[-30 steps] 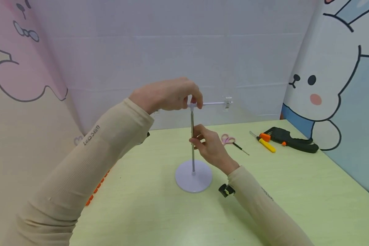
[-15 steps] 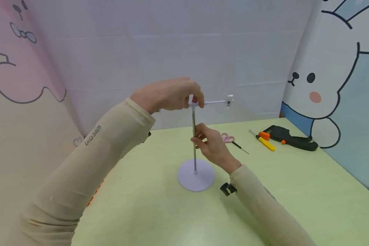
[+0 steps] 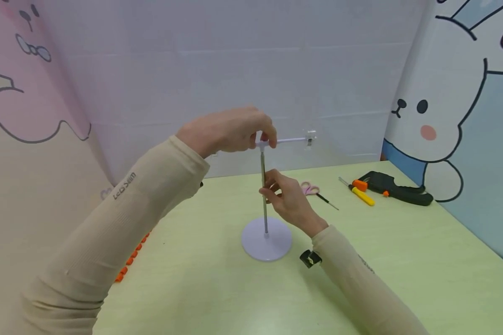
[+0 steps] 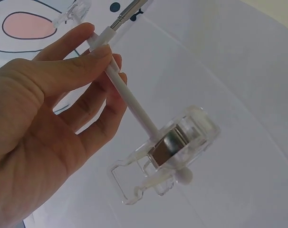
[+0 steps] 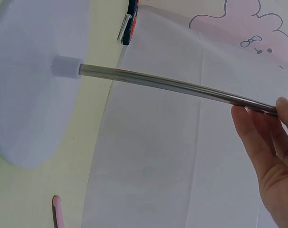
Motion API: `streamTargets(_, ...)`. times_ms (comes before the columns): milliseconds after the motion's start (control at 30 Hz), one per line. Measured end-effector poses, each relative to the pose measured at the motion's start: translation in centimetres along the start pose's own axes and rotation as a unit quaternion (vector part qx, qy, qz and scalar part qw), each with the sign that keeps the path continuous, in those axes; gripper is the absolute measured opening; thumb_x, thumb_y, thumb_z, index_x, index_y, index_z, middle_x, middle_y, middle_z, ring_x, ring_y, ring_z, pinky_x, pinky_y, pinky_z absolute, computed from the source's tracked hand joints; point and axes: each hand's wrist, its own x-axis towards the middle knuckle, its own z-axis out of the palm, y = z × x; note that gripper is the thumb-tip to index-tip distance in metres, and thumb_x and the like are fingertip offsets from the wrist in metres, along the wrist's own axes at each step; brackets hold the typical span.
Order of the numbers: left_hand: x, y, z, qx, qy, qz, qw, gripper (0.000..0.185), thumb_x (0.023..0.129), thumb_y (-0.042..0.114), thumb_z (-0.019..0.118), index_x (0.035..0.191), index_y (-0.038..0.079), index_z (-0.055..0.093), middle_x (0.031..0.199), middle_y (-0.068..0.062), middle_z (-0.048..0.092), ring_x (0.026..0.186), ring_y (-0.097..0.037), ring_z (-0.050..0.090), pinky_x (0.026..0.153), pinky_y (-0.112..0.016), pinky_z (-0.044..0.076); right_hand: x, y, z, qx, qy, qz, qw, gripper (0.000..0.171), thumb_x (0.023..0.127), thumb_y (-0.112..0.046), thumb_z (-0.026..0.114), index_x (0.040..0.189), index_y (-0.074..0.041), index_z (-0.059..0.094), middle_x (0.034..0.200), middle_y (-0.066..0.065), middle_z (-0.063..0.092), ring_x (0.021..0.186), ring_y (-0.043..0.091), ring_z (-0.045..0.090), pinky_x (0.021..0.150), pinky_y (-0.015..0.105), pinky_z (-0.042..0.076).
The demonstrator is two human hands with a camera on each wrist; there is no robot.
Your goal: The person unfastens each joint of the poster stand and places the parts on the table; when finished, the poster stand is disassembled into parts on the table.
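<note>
A small stand rests on the green table: a round white base, an upright metal pole and a white crossbar with a clear clip at its right end. My left hand grips the crossbar where it meets the pole top. My right hand pinches the pole at mid height. In the left wrist view the white crossbar runs through my fingers to a second clear clip. The right wrist view shows the base, the pole and my fingertips on it.
Pink scissors, a thin dark screwdriver, a yellow and orange screwdriver and a black tool lie at the back right. Orange pieces line the left table edge. Cartoon-printed panels wall in the table.
Both hands keep their hold on the stand. The stand and right hand have shifted only slightly in the view.
</note>
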Motion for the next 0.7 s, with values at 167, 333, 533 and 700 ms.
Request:
streamTargets(167, 0.1, 0.0, 0.1, 0.008, -0.002, -0.004, 1.0, 0.035, 0.086, -0.013, 0.058, 0.109, 0.011, 0.07, 0.098, -0.002, 0.061, 0.088, -0.017, 0.055, 0.077, -0.027, 0.048, 0.0, 0.2, 0.1, -0.001, -0.002, 0.0, 1.0, 0.018, 0.088, 0.001, 0.064, 0.101, -0.004, 0.052, 0.081, 0.01, 0.06, 0.066, 0.023, 0.063, 0.06, 0.025, 0.055)
streamTargets(333, 0.2, -0.1, 0.0, -0.002, -0.003, -0.005, 1.0, 0.036, 0.086, -0.013, 0.058, 0.11, 0.011, 0.069, 0.099, -0.002, 0.06, 0.089, -0.018, 0.054, 0.078, -0.027, 0.048, -0.1, 0.3, 0.0, -0.012, -0.003, -0.002, 1.0, 0.018, 0.089, -0.001, 0.063, 0.101, -0.004, 0.051, 0.08, 0.009, 0.059, 0.065, 0.018, 0.063, 0.059, 0.023, 0.054)
streamTargets(533, -0.5, 0.0, -1.0, -0.007, 0.022, -0.001, 0.9997, 0.043, 0.085, -0.019, 0.048, 0.112, 0.008, 0.067, 0.1, -0.005, 0.058, 0.088, -0.019, 0.053, 0.077, -0.029, 0.047, 0.0, 0.2, 0.0, -0.024, 0.0, -0.019, 1.0, 0.018, 0.089, -0.001, 0.063, 0.102, -0.003, 0.051, 0.078, 0.008, 0.058, 0.063, 0.015, 0.062, 0.058, 0.023, 0.053)
streamTargets(700, -1.1, 0.1, -1.2, -0.007, 0.031, 0.002, 0.9995, 0.043, 0.086, -0.018, 0.048, 0.113, 0.009, 0.067, 0.099, -0.003, 0.059, 0.084, -0.017, 0.054, 0.075, -0.027, 0.047, 0.1, 0.1, 0.1, -0.021, 0.0, -0.018, 1.0, 0.017, 0.089, 0.0, 0.063, 0.101, -0.003, 0.051, 0.078, 0.008, 0.058, 0.062, 0.015, 0.062, 0.058, 0.023, 0.053)
